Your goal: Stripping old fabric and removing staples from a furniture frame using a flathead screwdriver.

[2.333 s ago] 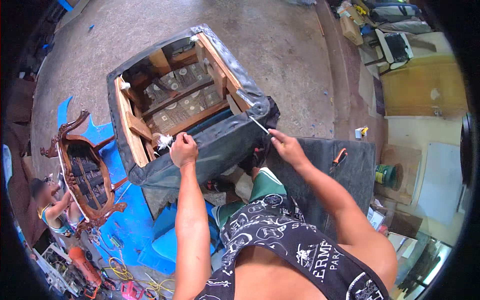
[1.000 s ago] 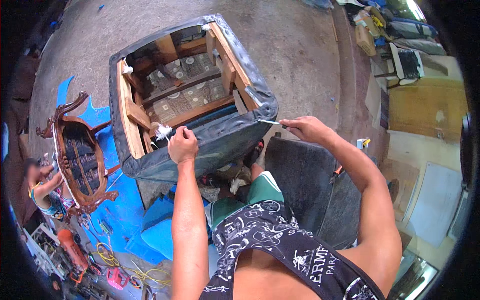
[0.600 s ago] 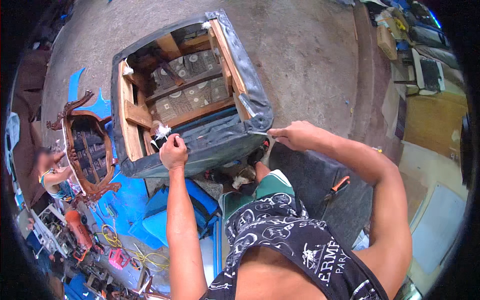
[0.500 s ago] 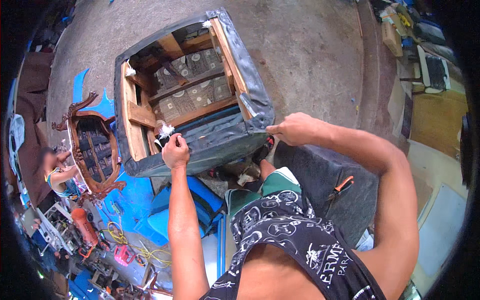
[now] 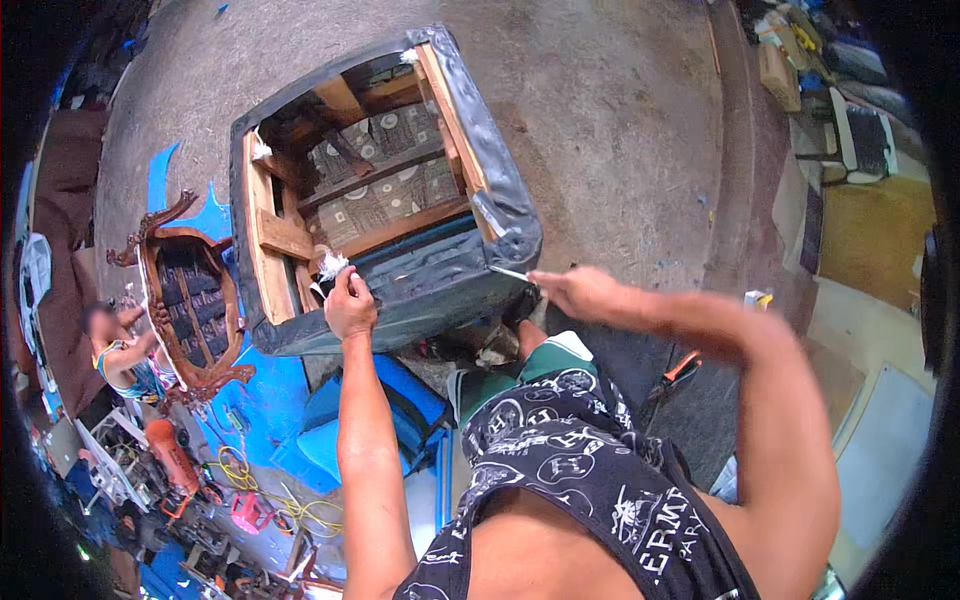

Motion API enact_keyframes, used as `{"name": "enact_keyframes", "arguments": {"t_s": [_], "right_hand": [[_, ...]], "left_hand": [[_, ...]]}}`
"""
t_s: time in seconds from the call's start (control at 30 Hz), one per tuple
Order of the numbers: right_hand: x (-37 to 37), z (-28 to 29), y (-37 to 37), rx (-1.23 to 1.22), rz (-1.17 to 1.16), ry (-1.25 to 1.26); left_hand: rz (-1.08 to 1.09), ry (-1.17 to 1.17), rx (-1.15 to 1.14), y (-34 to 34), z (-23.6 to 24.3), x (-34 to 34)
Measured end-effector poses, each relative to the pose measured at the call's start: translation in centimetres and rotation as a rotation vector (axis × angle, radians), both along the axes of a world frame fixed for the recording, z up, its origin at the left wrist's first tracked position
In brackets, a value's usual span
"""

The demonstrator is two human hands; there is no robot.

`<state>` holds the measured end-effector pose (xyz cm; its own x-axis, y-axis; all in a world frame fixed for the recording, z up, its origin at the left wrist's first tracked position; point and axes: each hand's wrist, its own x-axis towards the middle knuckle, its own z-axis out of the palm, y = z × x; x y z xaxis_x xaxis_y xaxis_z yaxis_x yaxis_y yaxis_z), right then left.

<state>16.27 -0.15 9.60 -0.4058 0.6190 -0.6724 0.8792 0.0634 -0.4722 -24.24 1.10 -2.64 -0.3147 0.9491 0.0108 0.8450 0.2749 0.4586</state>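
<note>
In front of me is an upholstered furniture frame (image 5: 478,130) with bare wooden slats inside and black covering wrapped over its rim. Patterned fabric shows at the bottom of the opening. At the near rim my left hand (image 5: 350,305) is closed in a pinch, just below a tuft of white stuffing (image 5: 333,264). What its fingers grip is hidden. My right hand (image 5: 582,294), off the near right corner, is closed round a slim, pale, pointed tool (image 5: 510,272). The tool's tip lies against the black covering; its exact kind is unclear.
Left of the frame, a person (image 5: 125,355) handles a carved wooden chair frame (image 5: 232,300). Pliers with orange handles (image 5: 683,370) lie on a dark block (image 5: 715,410) by my right side. Blue sheeting (image 5: 275,400), a yellow cord (image 5: 235,468) and several tools cover the lower left.
My right hand has moved slightly toward me, and the slim tool now shows against the corner. My left hand stays in about the same place.
</note>
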Motion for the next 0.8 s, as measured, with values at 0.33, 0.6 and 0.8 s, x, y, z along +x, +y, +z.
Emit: {"name": "enact_keyframes", "arguments": {"t_s": [0.33,0.6,0.8], "right_hand": [[0.7,-1.2,-0.3,0.115,-0.041,0.143],[-3.4,-5.2,-4.3,0.148,-0.346,0.274],[0.2,-2.2,-4.3,0.247,-0.164,0.161]], "left_hand": [[-0.003,-0.027,-0.027,-0.9,-0.6,-1.2],[0.019,0.004,-0.009,-0.8,-1.1,-1.6],[0.012,-0.029,-0.016,-0.6,-0.8,-1.2]]}}
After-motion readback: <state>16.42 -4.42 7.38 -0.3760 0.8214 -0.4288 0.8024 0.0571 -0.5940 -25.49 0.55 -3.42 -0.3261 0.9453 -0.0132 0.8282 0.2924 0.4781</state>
